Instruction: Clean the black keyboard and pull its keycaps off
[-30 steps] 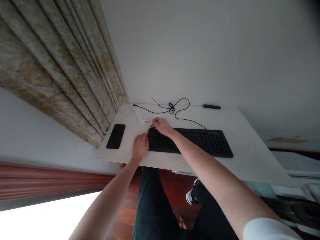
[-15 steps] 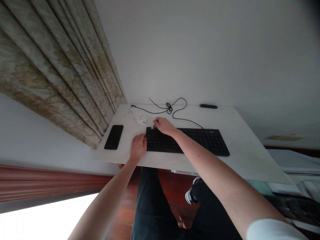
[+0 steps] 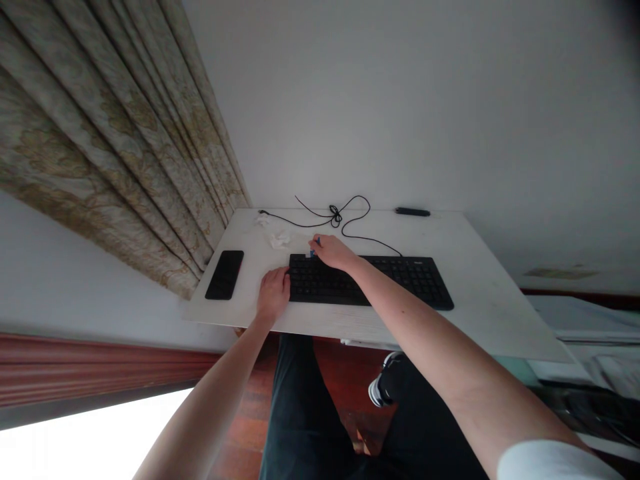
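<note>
A black keyboard (image 3: 425, 283) lies on the white table (image 3: 500, 320). My right hand (image 3: 334, 251) is closed on a small blue tool (image 3: 313, 252), whose pale lower end is at the keyboard's top left edge. Beside the keyboard's left end, my left hand (image 3: 273, 292) rests on the table with its fingertips at the keyboard's side; it holds nothing. Crumpled white tissue (image 3: 279, 239) sits behind my hands. The right forearm hides part of the keys.
A black phone (image 3: 225, 275) lies at the left. The looped black cable (image 3: 335, 215) runs behind the keyboard, with a dark slim object (image 3: 412, 212) near the wall. A patterned curtain (image 3: 150, 127) hangs at the left.
The whole view has shifted slightly. My right hand with the blue tool has moved a little to the right along the keyboard's top edge. My left hand keeps its place at the keyboard's side.
</note>
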`<state>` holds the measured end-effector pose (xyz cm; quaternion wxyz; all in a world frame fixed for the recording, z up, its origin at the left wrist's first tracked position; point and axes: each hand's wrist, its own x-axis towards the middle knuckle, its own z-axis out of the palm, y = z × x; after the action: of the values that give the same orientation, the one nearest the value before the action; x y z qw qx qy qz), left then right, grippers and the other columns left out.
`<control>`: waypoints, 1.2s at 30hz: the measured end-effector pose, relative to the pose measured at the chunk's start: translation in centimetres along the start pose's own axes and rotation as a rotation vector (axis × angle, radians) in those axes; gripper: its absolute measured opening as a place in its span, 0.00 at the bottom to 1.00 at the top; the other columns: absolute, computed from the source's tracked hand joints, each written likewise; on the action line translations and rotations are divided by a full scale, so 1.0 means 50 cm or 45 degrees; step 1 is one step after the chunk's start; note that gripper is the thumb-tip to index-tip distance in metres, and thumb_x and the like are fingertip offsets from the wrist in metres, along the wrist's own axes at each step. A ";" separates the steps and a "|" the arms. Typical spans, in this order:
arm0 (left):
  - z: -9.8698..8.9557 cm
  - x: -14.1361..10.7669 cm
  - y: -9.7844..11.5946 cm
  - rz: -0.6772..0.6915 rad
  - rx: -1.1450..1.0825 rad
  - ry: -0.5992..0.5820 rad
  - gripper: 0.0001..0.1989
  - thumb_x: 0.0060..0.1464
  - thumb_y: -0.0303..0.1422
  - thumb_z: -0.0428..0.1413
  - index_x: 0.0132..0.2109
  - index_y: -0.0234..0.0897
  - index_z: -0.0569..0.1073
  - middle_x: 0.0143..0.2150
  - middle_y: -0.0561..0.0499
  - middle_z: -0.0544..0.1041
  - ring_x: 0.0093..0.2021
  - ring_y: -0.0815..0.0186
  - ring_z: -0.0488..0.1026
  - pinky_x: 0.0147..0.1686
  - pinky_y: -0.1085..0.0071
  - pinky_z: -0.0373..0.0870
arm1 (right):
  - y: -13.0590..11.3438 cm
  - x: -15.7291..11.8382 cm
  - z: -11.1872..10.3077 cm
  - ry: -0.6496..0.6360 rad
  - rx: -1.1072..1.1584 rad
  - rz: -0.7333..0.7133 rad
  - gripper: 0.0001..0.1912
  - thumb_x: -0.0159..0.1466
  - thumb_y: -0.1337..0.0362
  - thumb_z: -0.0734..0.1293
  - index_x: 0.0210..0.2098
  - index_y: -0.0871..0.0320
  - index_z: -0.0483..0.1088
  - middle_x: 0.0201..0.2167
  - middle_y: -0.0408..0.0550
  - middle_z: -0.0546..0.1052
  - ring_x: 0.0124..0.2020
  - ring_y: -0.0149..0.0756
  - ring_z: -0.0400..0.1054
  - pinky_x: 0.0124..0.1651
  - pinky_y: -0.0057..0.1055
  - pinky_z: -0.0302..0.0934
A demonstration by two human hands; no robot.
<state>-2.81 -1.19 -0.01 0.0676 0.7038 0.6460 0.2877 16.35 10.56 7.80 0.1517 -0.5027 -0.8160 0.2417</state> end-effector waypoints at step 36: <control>-0.004 0.002 0.005 -0.003 0.027 -0.017 0.19 0.70 0.35 0.40 0.55 0.36 0.73 0.51 0.42 0.79 0.53 0.56 0.75 0.59 0.54 0.69 | -0.015 0.016 0.037 -0.021 0.394 0.155 0.09 0.70 0.66 0.62 0.35 0.60 0.73 0.31 0.51 0.81 0.31 0.34 0.75 0.34 0.25 0.63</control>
<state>-2.68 -1.19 0.30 0.0649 0.7055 0.6494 0.2763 14.51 10.56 6.69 0.2056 -0.5198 -0.7383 0.3773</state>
